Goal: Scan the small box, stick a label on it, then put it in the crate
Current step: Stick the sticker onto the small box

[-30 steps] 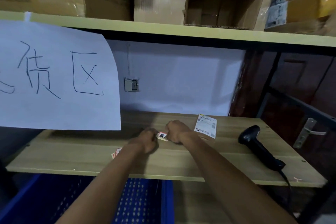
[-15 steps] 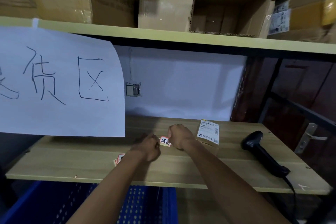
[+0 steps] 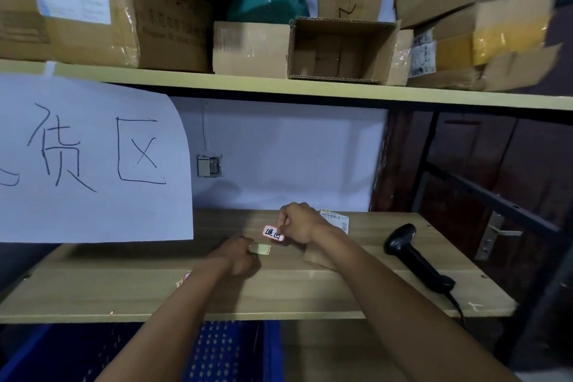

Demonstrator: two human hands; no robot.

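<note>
Landmark: small box (image 3: pixel 322 253), brown cardboard w/ a white printed shipping slip on top, lying on the wooden tabletop (image 3: pixel 356 295); right forearm crosses in front & hides most of it

Right hand (image 3: pixel 299 222): held just above the tabletop, directly left of the box; grip pressed together, pinching the right edge of the label (image 3: pixel 273 233)

Label: small white sticker, red border, black handwriting; hangs free in the air left of the box, not touching it; face toward the camera

Left hand (image 3: pixel 238 254): lower & further left of the box, near the tabletop; grip pinching a pale yellowish backing strip (image 3: pixel 262 248), which sits just below the label, the two apart

Sticker sheet (image 3: pixel 183 278): red-and-white corner peeks out from under the left wrist, well left of the box, flat on the tabletop

Scanner (image 3: pixel 414 257): black handheld, lying on the tabletop right of the box, near but apart; cable runs off the front edge

Crate (image 3: pixel 229 350): blue, perforated walls, under the tabletop, below & left of the box; inside can't tell

Paper sign (image 3: pixel 90 161): large white sheet w/ handwritten characters, hanging from the upper shelf (image 3: pixel 279 88), far left of the box
</note>
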